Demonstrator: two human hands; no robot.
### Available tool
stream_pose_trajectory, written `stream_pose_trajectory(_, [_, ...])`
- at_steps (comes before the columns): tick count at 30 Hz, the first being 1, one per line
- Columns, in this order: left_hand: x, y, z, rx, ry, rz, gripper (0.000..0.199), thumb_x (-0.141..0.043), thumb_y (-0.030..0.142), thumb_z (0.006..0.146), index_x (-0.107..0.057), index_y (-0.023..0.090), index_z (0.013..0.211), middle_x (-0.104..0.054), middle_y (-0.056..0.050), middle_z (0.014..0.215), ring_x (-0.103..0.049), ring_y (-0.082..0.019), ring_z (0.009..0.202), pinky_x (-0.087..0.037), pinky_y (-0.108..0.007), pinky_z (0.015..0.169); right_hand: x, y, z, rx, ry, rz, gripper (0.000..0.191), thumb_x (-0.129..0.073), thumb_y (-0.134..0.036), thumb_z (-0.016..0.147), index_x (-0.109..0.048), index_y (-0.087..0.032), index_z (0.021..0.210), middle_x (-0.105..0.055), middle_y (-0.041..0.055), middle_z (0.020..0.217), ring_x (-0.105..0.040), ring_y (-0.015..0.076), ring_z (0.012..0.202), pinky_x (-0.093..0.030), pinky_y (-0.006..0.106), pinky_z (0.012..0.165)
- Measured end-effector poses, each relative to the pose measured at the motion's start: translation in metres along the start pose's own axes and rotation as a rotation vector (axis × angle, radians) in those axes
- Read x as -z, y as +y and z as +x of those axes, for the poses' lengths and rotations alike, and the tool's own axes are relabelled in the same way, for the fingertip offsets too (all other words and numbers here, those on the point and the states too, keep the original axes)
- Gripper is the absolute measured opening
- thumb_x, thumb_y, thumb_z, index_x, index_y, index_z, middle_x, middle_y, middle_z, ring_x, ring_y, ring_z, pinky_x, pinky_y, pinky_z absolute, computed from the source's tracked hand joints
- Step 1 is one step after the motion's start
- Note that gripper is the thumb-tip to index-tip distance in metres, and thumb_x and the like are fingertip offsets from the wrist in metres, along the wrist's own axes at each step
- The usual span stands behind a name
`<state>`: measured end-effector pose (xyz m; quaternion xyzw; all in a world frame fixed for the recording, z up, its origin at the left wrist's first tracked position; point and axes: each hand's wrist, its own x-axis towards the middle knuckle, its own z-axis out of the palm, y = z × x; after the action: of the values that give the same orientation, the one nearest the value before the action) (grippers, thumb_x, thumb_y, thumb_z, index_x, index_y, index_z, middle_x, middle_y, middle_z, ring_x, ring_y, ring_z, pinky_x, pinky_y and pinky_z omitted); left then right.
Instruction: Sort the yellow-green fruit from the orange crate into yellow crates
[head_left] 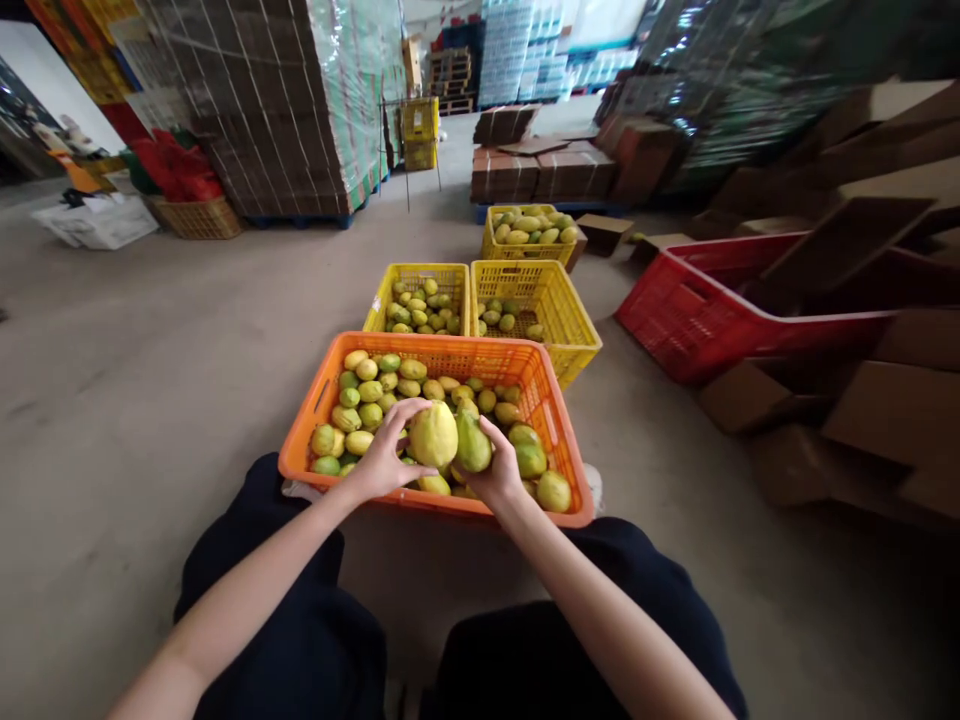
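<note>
The yellow fruit (434,434) is gripped between the thumb and fingers of the left hand (390,455); the green fruit (474,442) sits in the curled right hand (500,468), just beside it. Both are above the orange crate (442,344), which holds more fruit (370,391). Beyond stand two yellow crates (574,318) partly filled with fruit, then a fuller yellow crate (525,252), and farther back, bundled cardboard (574,175).

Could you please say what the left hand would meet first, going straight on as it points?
Probably the green fruit in the right hand, beside the yellow fruit the left hand holds; depth is unclear.
</note>
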<state>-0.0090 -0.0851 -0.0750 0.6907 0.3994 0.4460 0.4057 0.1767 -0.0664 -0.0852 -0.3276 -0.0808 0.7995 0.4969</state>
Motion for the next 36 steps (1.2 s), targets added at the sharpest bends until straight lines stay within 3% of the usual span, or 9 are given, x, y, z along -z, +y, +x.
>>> stream_pose_trajectory(3, [-0.001,-0.003,-0.004,-0.178,0.010,0.195,0.078,-0.079,0.017,0.074,-0.041,0.034,0.139,-0.042,-0.012,0.147,-0.039,-0.031,0.141,-0.055,-0.041,0.096,0.004,0.001,0.003,0.119,-0.011,-0.050,0.028,-0.075,-0.043,0.070,-0.070,-0.023,0.089,-0.076,0.0003,0.080,-0.072,0.0240,0.085,-0.058,0.033,0.070])
stream_pose_trajectory(7, [0.001,-0.004,-0.006,-0.324,0.036,0.241,0.072,-0.071,0.012,0.082,-0.034,0.032,0.140,-0.044,-0.015,0.147,-0.045,-0.028,0.138,-0.058,-0.035,0.089,-0.002,-0.005,0.000,0.250,-0.092,-0.179,0.037,-0.075,-0.056,0.066,-0.071,-0.021,0.079,-0.074,0.0034,0.077,-0.070,0.0287,0.094,-0.057,0.038,0.079])
stream_pose_trajectory(10, [0.000,-0.004,-0.008,-0.431,0.092,0.291,0.072,-0.069,0.010,0.083,-0.031,0.030,0.141,-0.044,-0.018,0.147,-0.044,-0.028,0.139,-0.058,-0.036,0.089,-0.010,-0.009,-0.005,0.353,-0.135,-0.251,0.034,-0.073,-0.054,0.066,-0.072,-0.021,0.075,-0.073,0.0038,0.076,-0.069,0.0280,0.093,-0.057,0.036,0.077])
stream_pose_trajectory(15, [0.004,-0.003,-0.007,-0.623,0.108,0.401,0.075,-0.064,0.002,0.083,-0.028,0.027,0.144,-0.045,-0.019,0.146,-0.046,-0.025,0.138,-0.051,-0.045,0.103,-0.016,-0.013,-0.009,0.413,-0.177,-0.333,0.031,-0.068,-0.049,0.070,-0.076,-0.021,0.080,-0.074,0.0039,0.077,-0.068,0.0244,0.082,-0.054,0.033,0.069])
stream_pose_trajectory(30, [0.006,-0.004,-0.006,-0.581,0.047,0.556,0.076,-0.059,0.003,0.084,-0.025,0.028,0.147,-0.047,-0.017,0.141,-0.051,-0.025,0.133,-0.053,-0.043,0.102,-0.010,-0.014,-0.011,0.449,-0.195,-0.399,0.028,-0.068,-0.046,0.070,-0.078,-0.022,0.079,-0.073,0.0023,0.075,-0.065,0.0198,0.073,-0.050,0.029,0.068])
stream_pose_trajectory(36, [0.007,-0.003,-0.007,-0.491,0.018,0.568,0.081,-0.062,0.002,0.081,-0.026,0.031,0.147,-0.046,-0.015,0.141,-0.049,-0.028,0.133,-0.049,-0.049,0.105,-0.008,-0.014,-0.009,0.432,-0.147,-0.430,0.030,-0.069,-0.049,0.070,-0.075,-0.022,0.081,-0.074,0.0033,0.078,-0.068,0.0227,0.078,-0.051,0.032,0.069])
